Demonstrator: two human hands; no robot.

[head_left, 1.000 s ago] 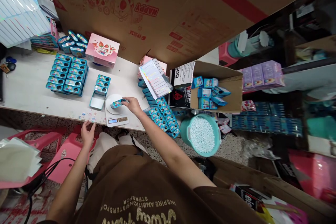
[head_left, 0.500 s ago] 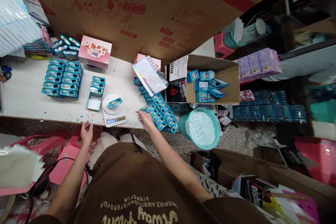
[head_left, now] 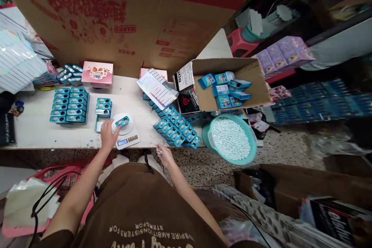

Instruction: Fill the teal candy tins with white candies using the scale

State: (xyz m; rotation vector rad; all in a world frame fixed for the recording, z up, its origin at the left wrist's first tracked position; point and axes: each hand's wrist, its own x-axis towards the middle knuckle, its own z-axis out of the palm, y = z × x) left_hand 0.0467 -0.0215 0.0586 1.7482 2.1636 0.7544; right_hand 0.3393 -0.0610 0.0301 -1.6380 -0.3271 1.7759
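Reaching left: the left hand [head_left: 108, 132] stands open, fingers spread, just beside a teal tin [head_left: 122, 121]; whether they touch it is hard to tell.
Tin's place: flat on the round pan of a digital kitchen scale [head_left: 128, 138], just ahead of the left hand, display lit.
Right hand: the right hand [head_left: 165, 155] hangs at the near edge of the surface [head_left: 35, 139], fingertips drawn together; anything between them is too small to tell.
Step in hand, as judged: a single tin sits on the scale, with the left hand at it.
Next need, as judged: a firm hold on the tin's sides to lift it clear of the pan.
Left of the left hand: an open tin tray [head_left: 99, 125], three stacked tins [head_left: 103, 107], then rows of tins [head_left: 69, 105].
Ahead of the right hand: a stepped bank of tins [head_left: 176, 130], under printed label sheets [head_left: 155, 89].
Right of the right hand: a teal basin of white pellets [head_left: 229, 139] and a cardboard box [head_left: 255, 85] holding tin packs.
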